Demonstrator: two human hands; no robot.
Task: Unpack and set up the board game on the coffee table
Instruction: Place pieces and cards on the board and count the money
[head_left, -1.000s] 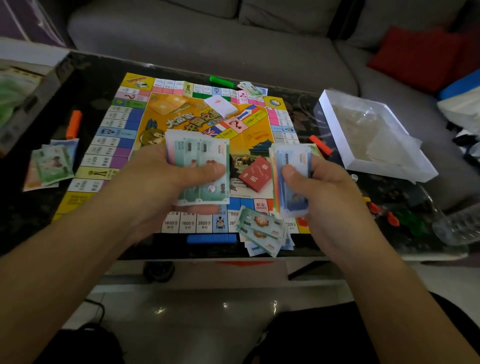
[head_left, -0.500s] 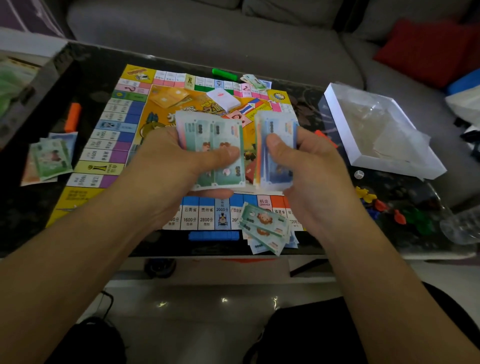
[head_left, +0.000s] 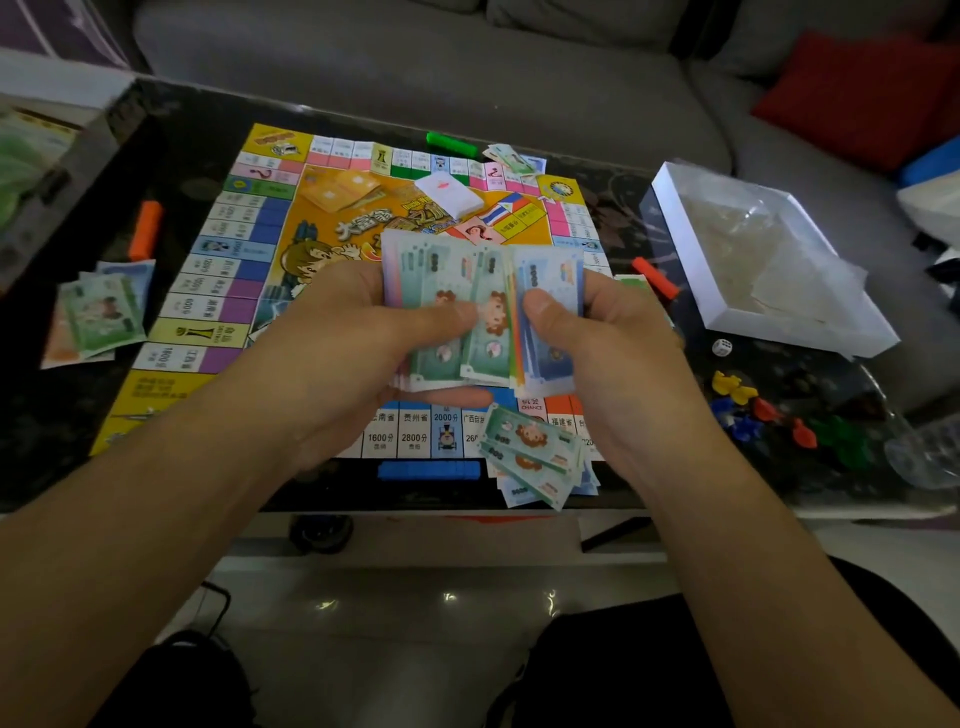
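The game board (head_left: 244, 270) lies unfolded on the dark coffee table (head_left: 176, 150). Above its near half, my left hand (head_left: 343, 353) grips a stack of green play money (head_left: 441, 306), thumb pressed on top. My right hand (head_left: 613, 353) grips a stack of blue play money (head_left: 550, 291), and the two stacks touch edge to edge. A loose pile of green bills (head_left: 535, 452) sits on the board's near edge, another pile (head_left: 98, 312) on the table at left, and a third (head_left: 511, 158) at the board's far edge. A white card deck (head_left: 449, 195) rests mid-board.
A white box lid (head_left: 769, 327) with plastic wrap stands at right. Coloured pawns (head_left: 769, 410) and a die (head_left: 722, 347) lie near it. Orange (head_left: 145, 228), green (head_left: 451, 144), blue (head_left: 428, 470) and another orange block (head_left: 655, 278) ring the board. A grey sofa is behind.
My two hands have moved toward each other, bringing the green and blue stacks from apart to touching, and lifted slightly further over the board.
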